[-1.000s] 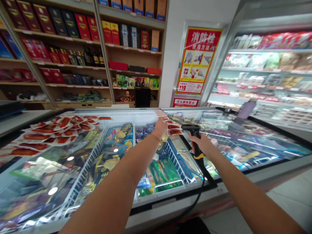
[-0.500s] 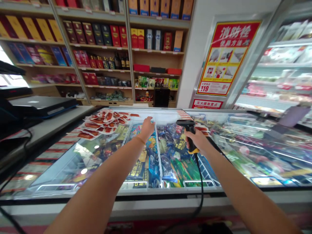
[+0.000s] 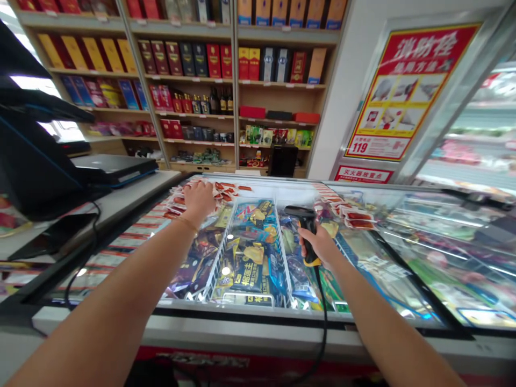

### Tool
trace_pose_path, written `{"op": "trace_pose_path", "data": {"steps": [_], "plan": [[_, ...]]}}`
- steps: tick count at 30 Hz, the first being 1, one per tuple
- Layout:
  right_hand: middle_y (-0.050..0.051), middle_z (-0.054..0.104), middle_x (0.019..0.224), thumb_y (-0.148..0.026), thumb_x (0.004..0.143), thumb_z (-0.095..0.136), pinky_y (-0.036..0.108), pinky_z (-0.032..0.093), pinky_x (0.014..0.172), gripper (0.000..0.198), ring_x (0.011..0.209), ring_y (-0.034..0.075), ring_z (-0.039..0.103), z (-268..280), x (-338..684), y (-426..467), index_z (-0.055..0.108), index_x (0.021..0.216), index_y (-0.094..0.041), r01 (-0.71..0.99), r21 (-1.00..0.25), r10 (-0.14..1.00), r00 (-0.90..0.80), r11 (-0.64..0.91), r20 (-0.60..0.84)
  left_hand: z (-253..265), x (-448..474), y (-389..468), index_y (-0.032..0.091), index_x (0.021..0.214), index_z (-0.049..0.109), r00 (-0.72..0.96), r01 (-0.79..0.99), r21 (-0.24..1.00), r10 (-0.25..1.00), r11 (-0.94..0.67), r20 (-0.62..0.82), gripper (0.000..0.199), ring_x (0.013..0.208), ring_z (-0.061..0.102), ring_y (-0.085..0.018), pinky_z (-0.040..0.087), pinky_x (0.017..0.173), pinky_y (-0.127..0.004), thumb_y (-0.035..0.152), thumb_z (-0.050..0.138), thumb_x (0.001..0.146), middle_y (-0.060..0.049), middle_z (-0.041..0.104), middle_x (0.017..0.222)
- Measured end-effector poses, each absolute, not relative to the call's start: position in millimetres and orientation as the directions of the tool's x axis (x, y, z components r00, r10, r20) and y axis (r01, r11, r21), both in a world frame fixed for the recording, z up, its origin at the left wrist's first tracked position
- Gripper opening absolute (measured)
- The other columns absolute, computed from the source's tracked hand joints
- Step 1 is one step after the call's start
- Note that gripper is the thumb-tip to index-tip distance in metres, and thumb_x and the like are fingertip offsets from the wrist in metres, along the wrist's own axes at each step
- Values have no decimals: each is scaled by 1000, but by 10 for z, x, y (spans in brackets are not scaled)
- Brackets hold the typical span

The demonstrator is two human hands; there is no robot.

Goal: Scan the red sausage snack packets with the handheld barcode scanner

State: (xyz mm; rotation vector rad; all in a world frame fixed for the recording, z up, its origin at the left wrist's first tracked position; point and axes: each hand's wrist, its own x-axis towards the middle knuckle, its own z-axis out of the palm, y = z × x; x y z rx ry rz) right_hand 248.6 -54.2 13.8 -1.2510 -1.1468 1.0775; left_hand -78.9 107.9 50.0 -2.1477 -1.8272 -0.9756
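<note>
My left hand [image 3: 199,198] is over a pile of packaged sausages [image 3: 226,189] on the glass top of the chest freezer [image 3: 266,307]. Its fingers point down into the packs and are mostly hidden, so whether they grip one cannot be seen. In my right hand [image 3: 320,243] is a black and yellow barcode scanner [image 3: 309,244], held upright by its handle, its cable hanging over the front edge. Just right of the scanner lies a smaller heap of sausage packs [image 3: 358,217]. Bagged frozen goods [image 3: 248,274] fill wire baskets below.
A counter on the left carries a dark flat device [image 3: 115,167] and a black phone-like slab [image 3: 54,236]; a cable drops from there. Shelves of boxed bottles [image 3: 197,59] stand behind. A red poster [image 3: 415,91] hangs on the wall at right.
My left hand has moved left from above the baskets onto the sausage pile. My right hand still holds the scanner, slightly shifted left. The view has turned left, showing more of the counter.
</note>
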Motion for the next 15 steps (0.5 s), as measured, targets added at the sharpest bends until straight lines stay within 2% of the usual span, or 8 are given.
{"op": "trace_pose_path", "data": {"steps": [3, 7, 11, 15], "plan": [[-7, 55, 54, -39, 72, 67, 24, 41, 36, 34, 35, 12, 51, 121, 2565, -580, 46, 93, -21, 25, -999, 991, 127, 40, 43, 498, -848, 1112, 15, 99, 65, 115, 986, 25, 779, -165, 616, 25, 116, 51, -37, 30, 98, -54, 20, 43, 88, -20, 66, 108], [-6, 55, 54, -37, 73, 65, 23, 40, 35, 32, 36, 12, 51, 143, 2619, -596, 48, 94, -21, 12, -1000, 988, 151, 23, 25, 596, -731, 1024, 16, 91, 69, 204, 978, -166, 777, -130, 596, 31, 103, 58, -36, 36, 89, -52, 22, 38, 89, -19, 69, 94], [-6, 55, 52, -36, 72, 66, 24, 41, 34, 32, 35, 13, 51, 150, 2621, -577, 49, 93, -20, -13, -1000, 986, 165, 19, 17, 616, -326, 778, 14, 91, 70, 334, 942, -233, 770, -244, 544, 27, 101, 59, -33, 34, 92, -48, 25, 46, 85, -17, 70, 93], [-6, 54, 52, -35, 74, 65, 24, 41, 34, 29, 35, 12, 51, 146, 2626, -580, 50, 93, -20, -32, -999, 987, 158, 22, 16, 416, 271, 493, 14, 86, 72, 375, 927, -154, 833, -342, 407, 24, 100, 61, -31, 37, 89, -44, 20, 49, 82, -17, 71, 88]]}}
